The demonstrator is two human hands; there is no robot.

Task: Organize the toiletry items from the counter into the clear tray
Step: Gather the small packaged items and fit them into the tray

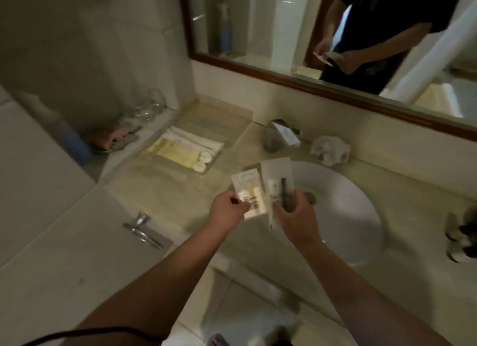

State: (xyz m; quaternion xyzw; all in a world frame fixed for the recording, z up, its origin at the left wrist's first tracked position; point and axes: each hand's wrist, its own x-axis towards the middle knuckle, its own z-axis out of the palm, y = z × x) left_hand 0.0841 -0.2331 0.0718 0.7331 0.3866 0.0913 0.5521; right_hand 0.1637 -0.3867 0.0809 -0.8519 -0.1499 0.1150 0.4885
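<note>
Toiletry packets (251, 196), two, left hand (227, 212) holds one, right hand (296, 218) one

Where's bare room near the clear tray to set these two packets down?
Bare counter in front of the clear tray, left of the sink; also a strip between tray and cup. The tray is mostly filled by yellow bottles and white tubes. Behind the sink: cup and crumpled tissue, crowded.

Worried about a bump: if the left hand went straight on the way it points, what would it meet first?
Likely the taller packet pinched by the right hand; the left hand and its smaller packet sit right beside it, though depth is unclear.
</note>
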